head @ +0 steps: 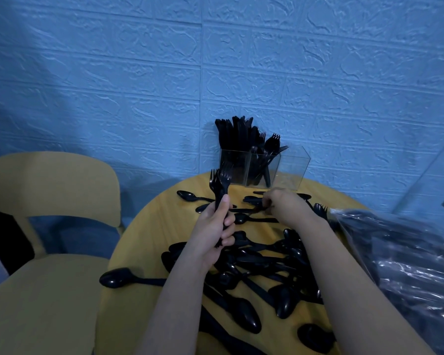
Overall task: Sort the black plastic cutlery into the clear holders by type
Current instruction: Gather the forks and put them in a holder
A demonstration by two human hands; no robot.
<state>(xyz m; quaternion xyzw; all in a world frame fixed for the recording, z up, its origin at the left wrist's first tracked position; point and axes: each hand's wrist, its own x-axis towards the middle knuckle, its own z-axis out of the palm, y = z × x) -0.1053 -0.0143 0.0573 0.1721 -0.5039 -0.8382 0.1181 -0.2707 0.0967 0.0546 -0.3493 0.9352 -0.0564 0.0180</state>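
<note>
Blue embossed brick-pattern wall (318,73) fills the upper frame. A yellow chair (44,226) stands at lower left, beside a round yellow table (149,226). At the right edge of the table lies a crinkled clear plastic bag (408,265) with dark contents.

A loose pile of black cutlery (262,265) covers the near and middle tabletop, mostly spoons, overlapping at mixed angles. One large spoon (118,278) lies apart at the table's left edge; another small spoon (187,195) lies further back, near the holders.

Three clear holders (290,172) stand side by side at the far edge against the wall. Left compartment: packed upright with knives (231,134). Middle compartment: forks (269,147), tines up, some leaning right. Right compartment: nothing black visible inside.

Left hand (215,226) is raised above the table, fingers curled round the handles of a small bundle of forks (219,180), thumb pressed up along the handles, tines pointing up in front of the holders.

Right hand (285,203) is low at the tabletop, palm down, fingers bent down onto a black piece (254,199) lying flat there. Fingertips are hidden behind the knuckles; whether they pinch it or only touch it, cannot tell. A lone fork (319,208) lies just right of this wrist.
</note>
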